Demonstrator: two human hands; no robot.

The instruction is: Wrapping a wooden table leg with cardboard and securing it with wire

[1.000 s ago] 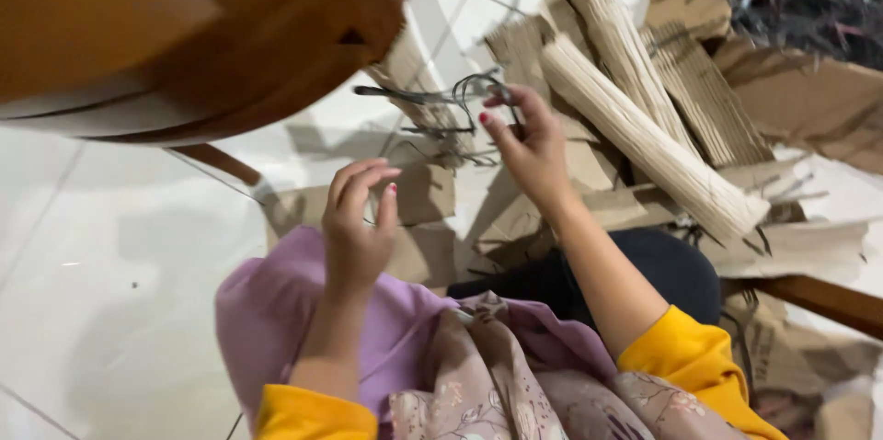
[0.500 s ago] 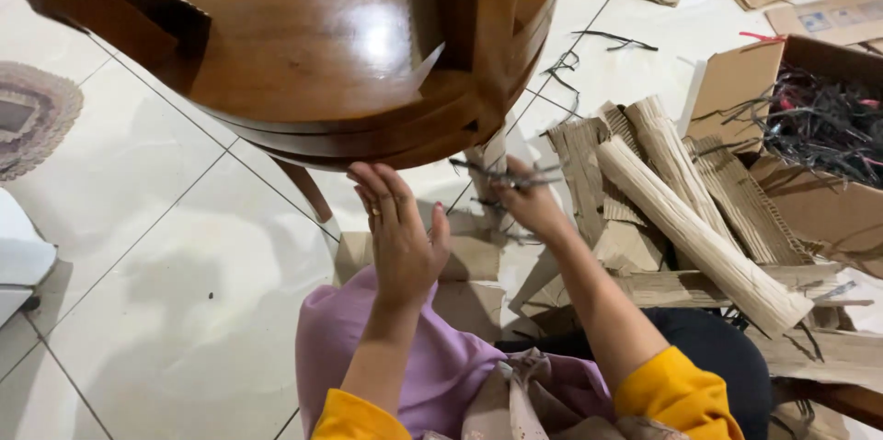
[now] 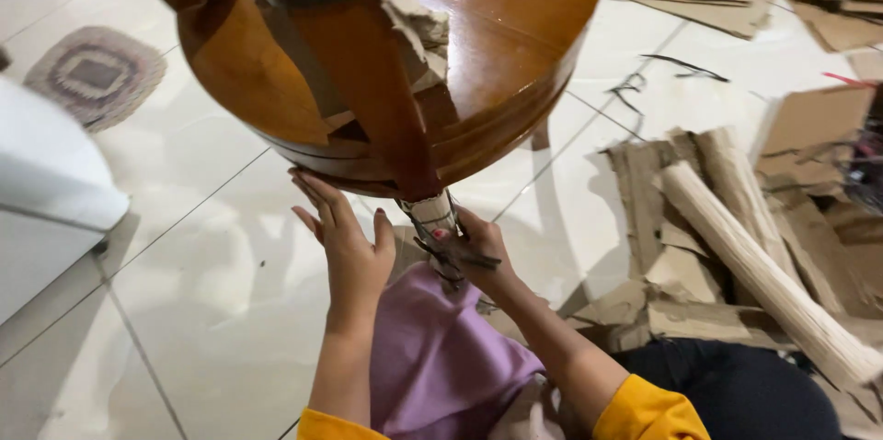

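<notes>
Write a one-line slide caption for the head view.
Left hand braces round wooden table edge; right hand holds black ties at its cardboard-wrapped leg.

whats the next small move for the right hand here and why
Probably pull the black strap off the cardboard-wrapped table leg. The right hand grips it there, while the left hand lies open against the round wooden table, steadying it.

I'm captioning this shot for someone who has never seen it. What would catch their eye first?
The round glossy brown wooden table, tipped on its side, fills the top centre. Below it, the left hand is spread open against its rim, and the right hand grips a cardboard-wrapped table leg bound with black straps. Torn brown cardboard pieces litter the white tiled floor at right.
</notes>
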